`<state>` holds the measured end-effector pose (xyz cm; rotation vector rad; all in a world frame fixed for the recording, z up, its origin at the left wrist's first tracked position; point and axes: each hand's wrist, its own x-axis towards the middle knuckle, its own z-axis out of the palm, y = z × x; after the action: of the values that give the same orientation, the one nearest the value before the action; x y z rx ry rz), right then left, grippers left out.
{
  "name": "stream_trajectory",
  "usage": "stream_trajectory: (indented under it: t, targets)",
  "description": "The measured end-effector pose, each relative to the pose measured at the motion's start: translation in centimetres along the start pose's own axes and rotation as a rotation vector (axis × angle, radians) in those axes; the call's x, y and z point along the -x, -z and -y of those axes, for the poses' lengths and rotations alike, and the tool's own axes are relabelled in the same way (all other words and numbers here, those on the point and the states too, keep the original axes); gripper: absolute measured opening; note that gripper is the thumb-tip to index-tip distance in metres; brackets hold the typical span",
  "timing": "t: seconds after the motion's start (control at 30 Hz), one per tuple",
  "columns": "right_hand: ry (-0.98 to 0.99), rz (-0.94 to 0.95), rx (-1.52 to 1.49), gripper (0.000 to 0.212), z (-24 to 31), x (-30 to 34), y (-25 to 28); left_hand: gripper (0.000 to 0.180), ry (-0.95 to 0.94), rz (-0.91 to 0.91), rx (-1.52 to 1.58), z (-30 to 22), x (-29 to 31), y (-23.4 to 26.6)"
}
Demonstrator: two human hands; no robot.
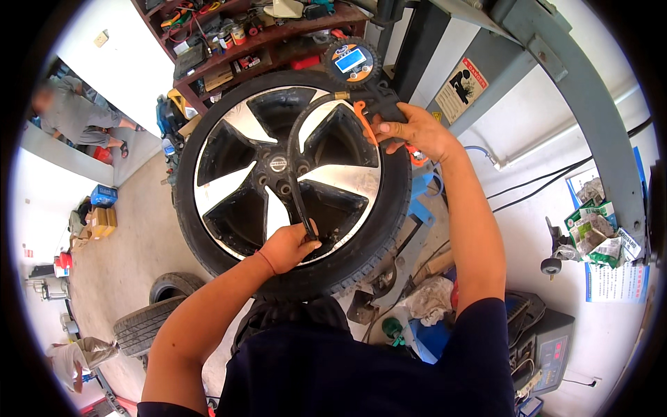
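Note:
A car wheel lies flat before me, its black tire around a silver-and-black five-spoke rim. In my right hand, at the wheel's far right edge, is a tire inflator with an orange trigger and a round digital gauge. From its brass fitting a black rubber hose curves over the wheel's hub. My left hand is closed around the hose's lower end, above the rim's near edge. Its fingers hide the hose tip, so whether it touches the valve cannot be seen.
Cluttered tool shelves stand behind the wheel. A grey steel post rises at right, above a dark machine with a control panel. Loose tires lie at lower left. Other people are at the far left.

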<state>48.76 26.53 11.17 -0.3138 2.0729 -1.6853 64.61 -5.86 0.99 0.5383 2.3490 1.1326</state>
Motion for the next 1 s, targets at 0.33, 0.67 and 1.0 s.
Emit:
stream_trajectory:
  t: [0.33, 0.67, 1.0]
  targets:
    - [-0.011, -0.003, 0.004, 0.058, 0.3, 0.2, -0.1, 0.02, 0.006, 0.003, -0.007, -0.4, 0.0, 0.1]
    - [-0.012, 0.004, 0.01, 0.048, 0.3, 0.1, -0.1, 0.021, 0.025, 0.008, -0.007, -0.3, 0.0, 0.1]
    - [-0.02, -0.002, -0.021, 0.042, 0.7, 0.3, -0.3, 0.018, -0.084, -0.051, 0.001, 0.6, 0.0, -0.4]
